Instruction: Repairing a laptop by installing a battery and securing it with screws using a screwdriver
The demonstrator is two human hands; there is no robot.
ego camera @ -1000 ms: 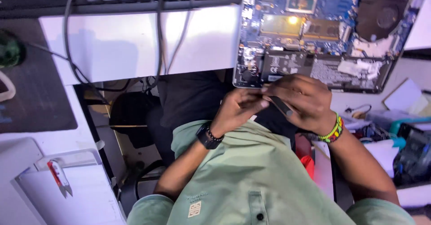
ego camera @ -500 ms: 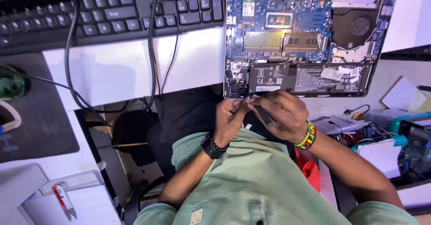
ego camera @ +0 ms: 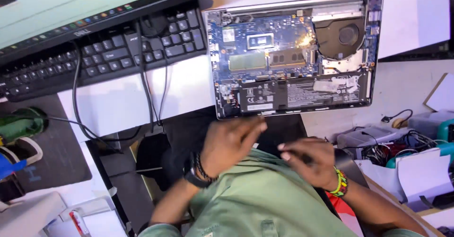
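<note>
both hands are hovering just below the opened laptop (ego camera: 291, 57): the left hand (ego camera: 229, 142) is reaching toward its near edge, fingers extended, and the right hand (ego camera: 309, 159) is curling loosely, both motion-blurred.

Your left hand (ego camera: 231, 145) hovers, fingers extended, just below the opened laptop (ego camera: 291, 52); your right hand (ego camera: 309, 161) is loosely curled beside it, its contents blurred. Black keyboard (ego camera: 104, 52) lies left.

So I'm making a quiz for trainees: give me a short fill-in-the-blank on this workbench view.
1. The opened laptop lies with its ____ cover removed, circuit board showing.
2. The round cooling ____ sits in the laptop's top right corner.
3. The left hand has a dark ____ on its wrist.
4. Left of the laptop lies a black ____ under a monitor.

Missing: bottom; fan; watch; keyboard
</note>
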